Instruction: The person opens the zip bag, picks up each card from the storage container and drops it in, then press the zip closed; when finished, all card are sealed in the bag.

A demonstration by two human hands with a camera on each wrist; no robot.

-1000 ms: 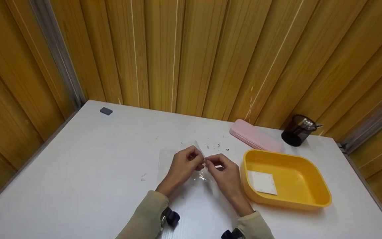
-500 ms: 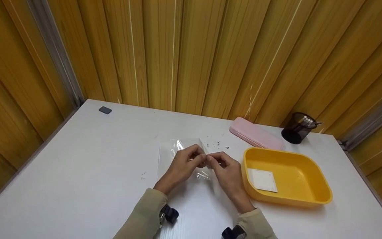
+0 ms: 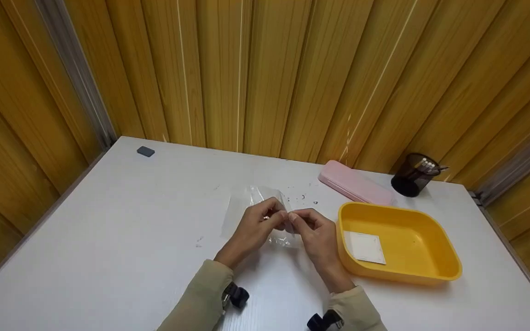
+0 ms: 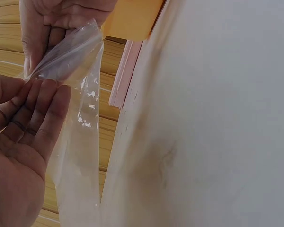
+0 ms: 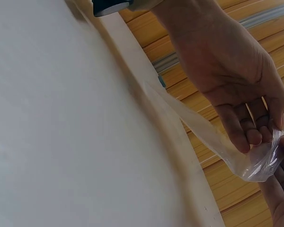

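Observation:
A clear plastic bag (image 3: pixel 238 214) is held along its edge by both hands, close over the white table (image 3: pixel 122 239). Thumb and fingers of my left hand (image 3: pixel 252 229) pinch that edge. Right beside it, my right hand (image 3: pixel 319 239) pinches the same edge between thumb and index finger. In the left wrist view the bag (image 4: pixel 80 137) hangs in a long shiny sheet from the fingertips, its top folded at a slant. Creases gather in the bag (image 5: pixel 262 165) between the two hands in the right wrist view.
Just right of my right hand stands a yellow tray (image 3: pixel 400 276) with a white square piece (image 3: pixel 365 247) inside. Behind it lie a pink case (image 3: pixel 354 183) and a black mesh pen cup (image 3: pixel 407 181) with pens. A dark grey block (image 3: pixel 146 151) sits at the far left.
Both hands keep pinching the bag's edge, and their fingertips have shifted slightly right. The bag's sheet has tilted and spread out more behind the left hand.

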